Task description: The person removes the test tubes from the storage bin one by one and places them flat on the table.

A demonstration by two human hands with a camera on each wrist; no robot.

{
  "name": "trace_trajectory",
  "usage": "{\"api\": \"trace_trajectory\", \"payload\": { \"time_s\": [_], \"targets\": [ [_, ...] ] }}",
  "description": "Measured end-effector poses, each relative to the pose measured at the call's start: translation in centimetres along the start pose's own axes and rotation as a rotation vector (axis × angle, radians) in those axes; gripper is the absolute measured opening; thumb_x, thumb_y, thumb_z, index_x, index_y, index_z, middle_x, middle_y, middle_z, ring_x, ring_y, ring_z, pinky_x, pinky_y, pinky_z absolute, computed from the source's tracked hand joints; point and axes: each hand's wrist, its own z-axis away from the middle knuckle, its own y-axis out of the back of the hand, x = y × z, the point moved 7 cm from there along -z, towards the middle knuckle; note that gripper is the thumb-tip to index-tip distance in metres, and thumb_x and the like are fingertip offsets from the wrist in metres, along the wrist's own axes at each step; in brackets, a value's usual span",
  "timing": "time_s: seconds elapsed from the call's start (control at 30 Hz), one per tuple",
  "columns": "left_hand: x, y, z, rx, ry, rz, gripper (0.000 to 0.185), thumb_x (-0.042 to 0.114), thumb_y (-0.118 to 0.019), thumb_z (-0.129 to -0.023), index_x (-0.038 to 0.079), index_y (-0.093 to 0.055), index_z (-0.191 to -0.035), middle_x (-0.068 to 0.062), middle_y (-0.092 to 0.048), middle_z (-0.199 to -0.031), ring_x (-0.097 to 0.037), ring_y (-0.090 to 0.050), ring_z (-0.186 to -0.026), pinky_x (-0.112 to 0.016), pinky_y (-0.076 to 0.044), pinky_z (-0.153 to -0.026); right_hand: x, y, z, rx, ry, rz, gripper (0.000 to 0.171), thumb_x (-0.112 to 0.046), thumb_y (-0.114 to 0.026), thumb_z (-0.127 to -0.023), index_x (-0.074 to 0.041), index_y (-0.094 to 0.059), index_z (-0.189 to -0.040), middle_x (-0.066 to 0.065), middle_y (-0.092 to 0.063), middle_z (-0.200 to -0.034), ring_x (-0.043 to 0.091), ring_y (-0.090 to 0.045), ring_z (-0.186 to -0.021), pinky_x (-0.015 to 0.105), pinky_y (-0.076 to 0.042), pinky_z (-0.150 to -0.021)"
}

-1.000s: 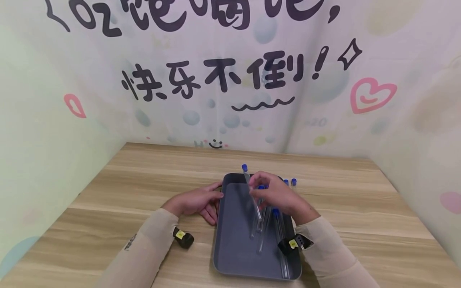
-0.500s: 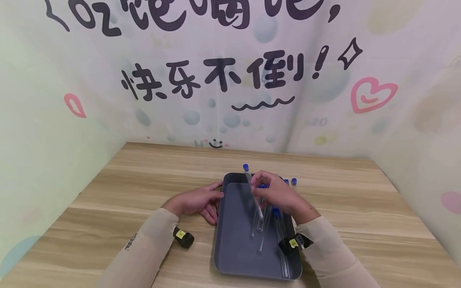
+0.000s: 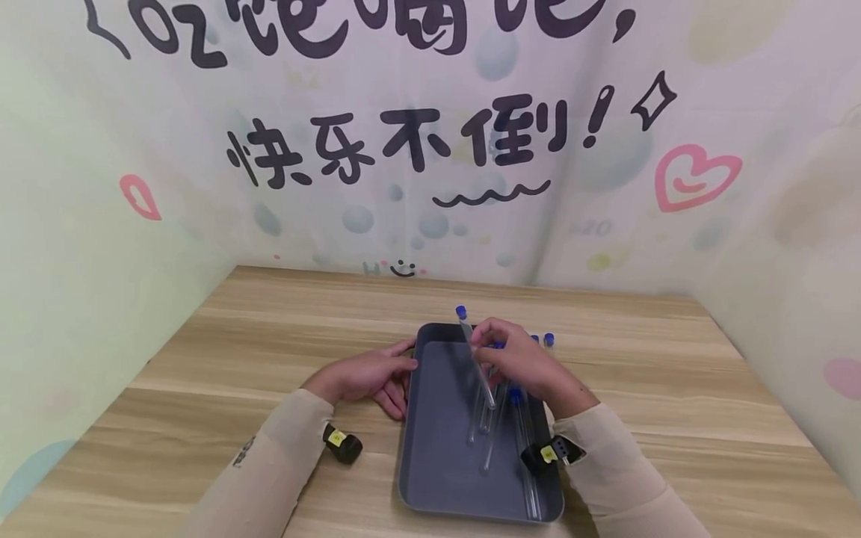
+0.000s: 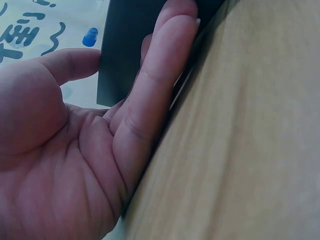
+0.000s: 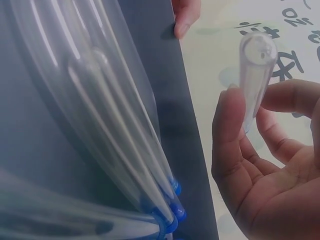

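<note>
A clear test tube with a blue cap point(image 3: 477, 359) is pinched between the thumb and fingers of my right hand point(image 3: 518, 359). It tilts above the grey tray point(image 3: 437, 478), cap end up; its rounded bottom point(image 5: 259, 50) faces the right wrist camera. Below my right hand, several more capped test tubes point(image 5: 115, 125) lie in the tray. My left hand point(image 3: 366, 377) rests at the tray's left side, thumb touching the rim. In the left wrist view, its fairly straight fingers point(image 4: 145, 95) lie along the outer wall point(image 4: 120, 55).
Two blue caps point(image 3: 548, 340) show just beyond the tray's far right corner; what lies below them is mostly hidden by my right hand. The wood-grain table point(image 3: 255, 359) extends around the tray. Printed cloth walls point(image 3: 336, 224) stand at its back and sides.
My right hand and the test tube in it have shifted slightly to the right. The left hand and the tray stay where they were.
</note>
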Motion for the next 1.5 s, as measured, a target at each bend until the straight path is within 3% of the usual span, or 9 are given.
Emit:
{"api": "trace_trajectory", "payload": {
  "time_s": [0.77,1.5],
  "targets": [
    [-0.09,0.08,0.01,0.003,0.002,0.0,0.063,0.027,-0.041,-0.107,0.032,-0.009,-0.161,-0.016,-0.062,-0.091,-0.023,-0.072,-0.068,-0.044,-0.065,-0.068,0.6,-0.36,-0.2,-0.012,-0.01,0.028,0.023,-0.011,-0.057,-0.1,0.002,-0.053,-0.118,0.02,-0.058,-0.112,0.021,-0.061,-0.071,0.044,-0.062,-0.065],
    [-0.25,0.25,-0.13,0.023,-0.003,-0.006,0.062,0.027,-0.041,-0.107,0.032,-0.012,-0.161,-0.016,-0.062,-0.09,-0.023,-0.071,-0.067,-0.044,-0.064,-0.067,0.85,-0.72,-0.34,-0.005,-0.014,0.047,0.019,-0.008,-0.059,-0.098,0.003,-0.054,-0.114,0.02,-0.06,-0.109,0.022,-0.063,-0.067,0.04,-0.062,-0.062]
  ]
}}
